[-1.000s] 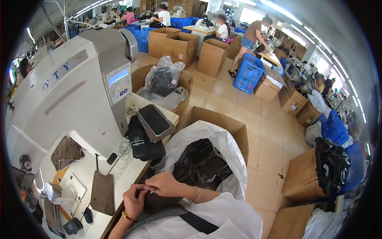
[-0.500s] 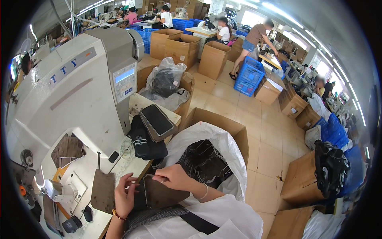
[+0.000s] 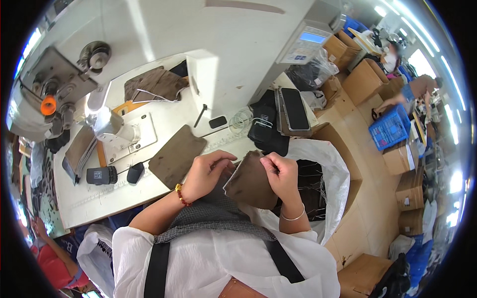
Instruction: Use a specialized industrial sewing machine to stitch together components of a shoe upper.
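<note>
My right hand pinches a brown fabric piece by its upper edge, thumb and fingers closed on it. A pale, frayed strip runs down the piece's left edge. Beside that edge, my left hand is loosely curved, its fingers apart and seemingly off the fabric. A dark grey checked apron lies below both hands. On the white worktable, a flat brown fabric piece rests left of my left hand. Another brown piece with white cord lies farther back under the sewing machine.
At right, a carton holds a white bag with dark pieces. A phone and black pouches lie behind my hands. The machine's needle area is at left, near small black pouches. A blue crate stands beyond.
The view has swung left and down, showing more of the table. My left hand has come away from the fabric's edge; my right hand still holds the piece, now tilted up.
</note>
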A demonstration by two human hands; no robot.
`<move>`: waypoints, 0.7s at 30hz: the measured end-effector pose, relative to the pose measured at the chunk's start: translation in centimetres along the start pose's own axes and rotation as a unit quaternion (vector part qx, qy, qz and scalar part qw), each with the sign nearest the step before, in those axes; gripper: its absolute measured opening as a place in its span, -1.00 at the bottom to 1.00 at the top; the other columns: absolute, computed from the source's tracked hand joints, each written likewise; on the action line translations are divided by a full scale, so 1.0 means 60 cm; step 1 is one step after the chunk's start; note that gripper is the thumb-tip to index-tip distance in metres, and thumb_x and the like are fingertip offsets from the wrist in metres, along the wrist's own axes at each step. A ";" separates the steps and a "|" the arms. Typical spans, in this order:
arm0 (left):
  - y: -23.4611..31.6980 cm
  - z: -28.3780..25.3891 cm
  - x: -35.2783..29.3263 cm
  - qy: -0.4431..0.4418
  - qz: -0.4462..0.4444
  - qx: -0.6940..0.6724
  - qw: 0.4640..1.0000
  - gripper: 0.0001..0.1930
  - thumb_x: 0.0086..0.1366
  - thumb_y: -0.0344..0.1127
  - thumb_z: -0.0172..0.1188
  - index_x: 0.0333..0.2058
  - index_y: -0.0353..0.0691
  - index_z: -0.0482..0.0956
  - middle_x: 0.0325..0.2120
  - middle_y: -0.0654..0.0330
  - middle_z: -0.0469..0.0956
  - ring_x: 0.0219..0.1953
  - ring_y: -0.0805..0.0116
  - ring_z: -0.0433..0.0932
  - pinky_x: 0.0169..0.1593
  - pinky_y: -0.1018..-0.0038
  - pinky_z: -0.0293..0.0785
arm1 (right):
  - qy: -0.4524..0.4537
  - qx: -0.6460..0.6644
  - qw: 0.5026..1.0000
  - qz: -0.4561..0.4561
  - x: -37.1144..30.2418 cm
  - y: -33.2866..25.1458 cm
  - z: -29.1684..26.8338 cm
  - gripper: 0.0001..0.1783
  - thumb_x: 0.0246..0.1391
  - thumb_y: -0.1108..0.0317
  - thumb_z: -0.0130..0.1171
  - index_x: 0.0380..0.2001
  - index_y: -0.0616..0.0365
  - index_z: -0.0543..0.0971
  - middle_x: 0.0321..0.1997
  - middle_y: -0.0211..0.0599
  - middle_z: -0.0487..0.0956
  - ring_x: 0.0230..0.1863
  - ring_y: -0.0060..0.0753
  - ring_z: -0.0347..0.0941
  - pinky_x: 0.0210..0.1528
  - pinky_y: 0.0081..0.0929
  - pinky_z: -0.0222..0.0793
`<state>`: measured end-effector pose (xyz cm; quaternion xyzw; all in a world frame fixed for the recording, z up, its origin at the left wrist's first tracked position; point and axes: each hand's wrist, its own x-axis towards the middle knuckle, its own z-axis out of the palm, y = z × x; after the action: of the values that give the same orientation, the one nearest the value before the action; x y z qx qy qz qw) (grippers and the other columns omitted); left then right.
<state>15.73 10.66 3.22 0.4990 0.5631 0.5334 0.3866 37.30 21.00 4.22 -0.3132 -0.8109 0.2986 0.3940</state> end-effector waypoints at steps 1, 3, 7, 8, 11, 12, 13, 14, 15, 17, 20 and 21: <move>0.003 -0.001 -0.002 -0.001 -0.010 -0.014 1.000 -0.83 0.50 -0.48 0.14 -0.04 -0.35 0.66 -0.41 0.19 0.70 -0.33 0.51 0.69 -0.23 0.53 0.61 | 0.000 -0.006 1.000 -0.013 0.005 -0.004 0.003 -0.80 0.20 0.42 0.35 -0.46 0.25 0.58 -0.66 -0.20 0.39 -0.67 -0.36 0.25 -0.56 -0.42 0.17; 0.010 -0.004 -0.008 -0.006 -0.015 -0.031 0.999 -0.83 0.50 -0.45 0.16 -0.02 -0.35 0.65 -0.40 0.23 0.67 -0.34 0.56 0.65 -0.25 0.55 0.58 | 0.000 -0.029 0.999 -0.040 0.014 -0.013 0.008 -0.81 0.19 0.44 0.36 -0.46 0.26 0.58 -0.66 -0.23 0.38 -0.67 -0.42 0.21 -0.56 -0.44 0.15; 0.016 -0.007 -0.021 -0.013 -0.033 -0.029 0.999 -0.79 0.46 -0.39 0.27 0.00 -0.35 0.63 -0.41 0.28 0.63 -0.41 0.62 0.54 -0.31 0.56 0.50 | -0.020 -0.042 0.996 -0.074 0.025 -0.031 0.020 -0.81 0.16 0.44 0.39 -0.46 0.24 0.59 -0.63 -0.21 0.41 -0.67 -0.35 0.26 -0.56 -0.40 0.19; 0.014 -0.007 -0.024 -0.016 -0.016 -0.033 0.999 -0.77 0.44 -0.38 0.30 -0.01 -0.36 0.63 -0.44 0.27 0.63 -0.43 0.62 0.52 -0.33 0.55 0.48 | -0.029 -0.046 0.995 -0.080 0.025 -0.037 0.025 -0.81 0.15 0.43 0.40 -0.46 0.24 0.59 -0.63 -0.20 0.42 -0.66 -0.34 0.29 -0.55 -0.39 0.20; -0.001 -0.025 -0.025 -0.088 -0.054 -0.032 0.994 -0.76 0.41 -0.38 0.33 -0.01 -0.35 0.63 -0.40 0.31 0.61 -0.39 0.65 0.44 -0.30 0.53 0.45 | -0.069 -0.028 0.989 -0.125 0.029 -0.054 0.045 -0.79 0.12 0.40 0.44 -0.45 0.24 0.59 -0.61 -0.22 0.46 -0.64 -0.33 0.37 -0.53 -0.40 0.28; -0.007 -0.034 -0.029 -0.109 -0.095 -0.044 0.988 -0.76 0.41 -0.40 0.32 -0.01 -0.35 0.63 -0.39 0.31 0.61 -0.37 0.65 0.44 -0.28 0.52 0.46 | -0.087 -0.013 0.986 -0.145 0.033 -0.059 0.053 -0.78 0.10 0.38 0.45 -0.45 0.24 0.59 -0.60 -0.23 0.47 -0.63 -0.32 0.40 -0.52 -0.41 0.32; -0.011 -0.050 -0.041 -0.103 -0.096 -0.092 0.986 -0.78 0.43 -0.44 0.28 0.00 -0.36 0.63 -0.32 0.29 0.64 -0.28 0.65 0.46 -0.20 0.51 0.49 | -0.127 0.038 0.985 -0.114 0.039 -0.062 0.059 -0.73 0.09 0.30 0.48 -0.30 0.22 0.60 -0.51 -0.25 0.56 -0.54 -0.28 0.52 -0.44 -0.44 0.43; -0.014 -0.070 -0.052 -0.096 -0.085 -0.077 0.989 -0.78 0.43 -0.44 0.27 0.01 -0.37 0.63 -0.29 0.29 0.65 -0.25 0.65 0.47 -0.16 0.52 0.50 | -0.128 -0.004 0.985 -0.114 0.048 -0.062 0.068 -0.70 0.10 0.26 0.47 -0.25 0.19 0.59 -0.44 -0.26 0.59 -0.47 -0.26 0.58 -0.39 -0.43 0.47; -0.015 -0.094 -0.068 -0.092 -0.089 -0.057 0.990 -0.78 0.44 -0.45 0.26 0.01 -0.38 0.62 -0.26 0.29 0.66 -0.22 0.65 0.49 -0.13 0.52 0.51 | -0.133 -0.033 0.984 -0.114 0.061 -0.058 0.076 -0.66 0.10 0.22 0.47 -0.19 0.16 0.57 -0.36 -0.26 0.63 -0.40 -0.25 0.64 -0.33 -0.42 0.52; -0.014 -0.132 -0.101 -0.064 -0.120 -0.075 0.988 -0.76 0.44 -0.49 0.23 0.05 -0.38 0.61 -0.18 0.31 0.67 -0.14 0.64 0.53 -0.06 0.55 0.53 | -0.146 -0.054 0.983 -0.102 0.091 -0.040 0.101 -0.58 0.11 0.20 0.45 -0.06 0.09 0.52 -0.17 -0.25 0.65 -0.20 -0.21 0.68 -0.19 -0.32 0.58; -0.011 -0.190 -0.147 -0.009 -0.131 -0.112 0.985 -0.73 0.43 -0.52 0.22 0.07 -0.36 0.60 -0.18 0.34 0.66 -0.17 0.65 0.55 -0.08 0.57 0.53 | -0.159 -0.162 0.965 -0.128 0.131 -0.001 0.169 -0.63 0.09 0.24 0.44 -0.10 0.06 0.54 -0.18 -0.27 0.59 -0.12 -0.17 0.63 -0.14 -0.23 0.56; -0.011 -0.207 -0.156 0.002 -0.143 -0.118 0.983 -0.70 0.40 -0.55 0.22 0.09 -0.32 0.59 -0.17 0.35 0.67 -0.17 0.65 0.57 -0.09 0.59 0.53 | -0.139 -0.197 0.956 -0.165 0.136 0.012 0.190 -0.64 0.07 0.26 0.44 -0.10 0.06 0.55 -0.17 -0.28 0.55 -0.09 -0.16 0.59 -0.12 -0.21 0.55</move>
<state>5.48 -1.10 3.28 0.3633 0.5624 0.5365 0.5137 24.03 24.83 1.56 -0.2019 -0.9408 0.1050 0.2513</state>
